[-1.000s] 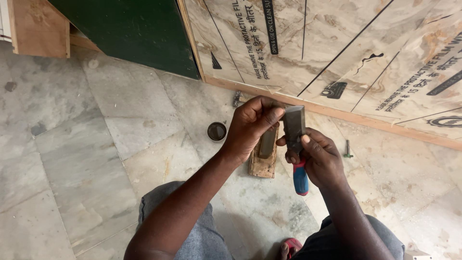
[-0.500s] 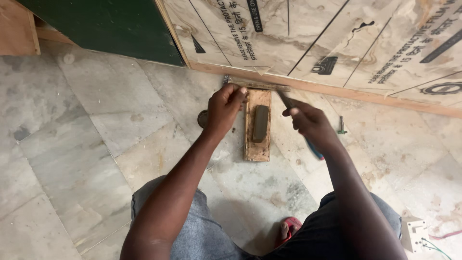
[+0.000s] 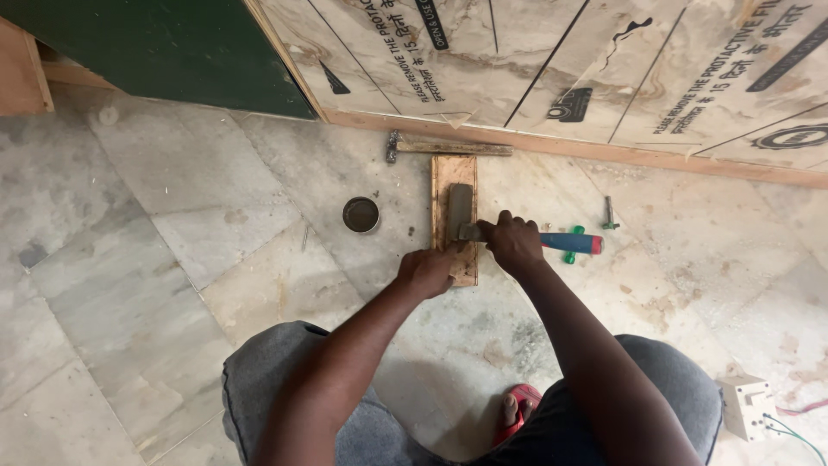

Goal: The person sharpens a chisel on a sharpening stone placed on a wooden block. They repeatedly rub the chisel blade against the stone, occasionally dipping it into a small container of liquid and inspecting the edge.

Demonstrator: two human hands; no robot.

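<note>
Right hand (image 3: 515, 244) clenched on chisel (image 3: 552, 241), blade flat across sharpening stone (image 3: 460, 207). Left hand (image 3: 429, 269) grips wooden block (image 3: 454, 177) on floor near panel edge. Honing seemingly midway.

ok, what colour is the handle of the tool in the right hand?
Blue with a red end, on the chisel handle held by the right hand; head view.

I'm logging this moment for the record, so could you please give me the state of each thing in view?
Chisel: lying sideways, blade on the stone, held by the right hand.
Sharpening stone: seated in the wooden block.
Wooden block: flat on the floor, steadied by the left hand.
Hammer: lying untouched.
Small round tin: open.
</note>
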